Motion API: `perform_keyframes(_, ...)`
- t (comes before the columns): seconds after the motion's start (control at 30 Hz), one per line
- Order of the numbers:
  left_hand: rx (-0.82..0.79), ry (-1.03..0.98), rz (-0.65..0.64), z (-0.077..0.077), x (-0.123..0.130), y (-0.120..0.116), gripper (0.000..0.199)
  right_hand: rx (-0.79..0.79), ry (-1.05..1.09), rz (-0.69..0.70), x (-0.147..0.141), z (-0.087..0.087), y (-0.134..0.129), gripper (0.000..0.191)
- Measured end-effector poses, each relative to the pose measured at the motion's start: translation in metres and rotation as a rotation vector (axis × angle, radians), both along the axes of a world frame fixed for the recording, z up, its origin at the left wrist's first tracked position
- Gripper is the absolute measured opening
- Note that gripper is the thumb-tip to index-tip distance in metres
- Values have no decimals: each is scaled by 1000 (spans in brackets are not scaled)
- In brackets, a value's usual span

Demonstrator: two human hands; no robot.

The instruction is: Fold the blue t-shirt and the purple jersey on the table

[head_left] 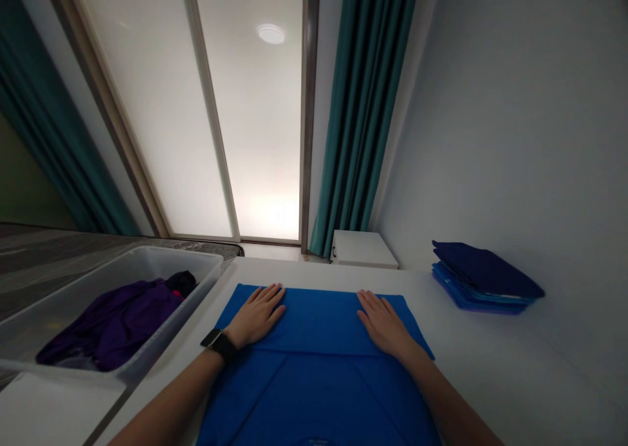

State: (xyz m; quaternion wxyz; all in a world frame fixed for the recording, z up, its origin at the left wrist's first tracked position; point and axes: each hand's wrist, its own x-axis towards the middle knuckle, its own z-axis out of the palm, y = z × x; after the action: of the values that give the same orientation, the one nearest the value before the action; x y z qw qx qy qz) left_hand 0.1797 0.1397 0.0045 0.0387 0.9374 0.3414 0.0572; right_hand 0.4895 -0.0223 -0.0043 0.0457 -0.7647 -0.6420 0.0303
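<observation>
A blue garment (318,394) lies spread on the white table (490,380) in front of me, with a folded-over band across its far end. My left hand (258,315), with a dark watch on the wrist, rests flat on the left part of that band, fingers spread. On the band's right part lies my right hand (383,318), palm down with fingers stretched out. Neither hand grips anything. The garment's near end runs out of view at the bottom.
A translucent plastic bin (196,295) holding crumpled purple clothing (127,318) stands at the left. Folded blue and navy clothes (483,276) are stacked at the table's right, by the wall. Beyond the far edge is a small white cabinet (366,248).
</observation>
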Motion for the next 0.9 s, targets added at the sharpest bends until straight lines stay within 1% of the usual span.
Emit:
perform_keyframes(0.07, 12, -16, 9, -4, 0, 0, 57, -53, -7, -50, 1, -5, 3, 62)
perform_keyframes(0.17, 17, -12, 37, -5, 0, 0, 55, -91, -46, -150, 10, -9, 5, 62)
perform_keyframes(0.23, 24, 4, 78, -3, -1, -1, 55, -102, -60, -184, 15, -11, 6, 61)
perform_keyframes(0.33, 33, 34, 151, 4, -1, -4, 55, -101, -65, -195, 17, -9, 5, 61)
perform_keyframes(0.37, 36, 39, 151, 7, 0, -6, 55, -97, -68, -199, 16, -8, 5, 61)
perform_keyframes(0.4, 38, 36, 127, 10, 3, -11, 55, -89, -77, -199, 13, -6, 4, 61)
perform_keyframes(0.47, 41, 8, 7, 15, 14, -24, 57, -56, -104, -177, 0, 0, 4, 62)
perform_keyframes(0.57, 27, -54, -197, 18, 38, -50, 57, 10, -99, -81, -34, 9, 6, 61)
perform_keyframes(0.63, -9, -58, -256, 14, 51, -65, 57, 13, -56, -12, -59, 13, 8, 60)
perform_keyframes(0.67, -25, -51, -253, 12, 54, -70, 57, 2, -36, 20, -70, 13, 8, 60)
perform_keyframes(0.73, -43, -33, -211, 6, 54, -72, 59, -54, 11, 11, -83, 11, 9, 61)
perform_keyframes(0.8, -42, -19, -146, 0, 45, -68, 60, -89, 48, -15, -86, 8, 9, 65)
perform_keyframes(0.9, -26, -8, -50, -4, 27, -57, 60, -89, 66, -33, -83, 5, 7, 70)
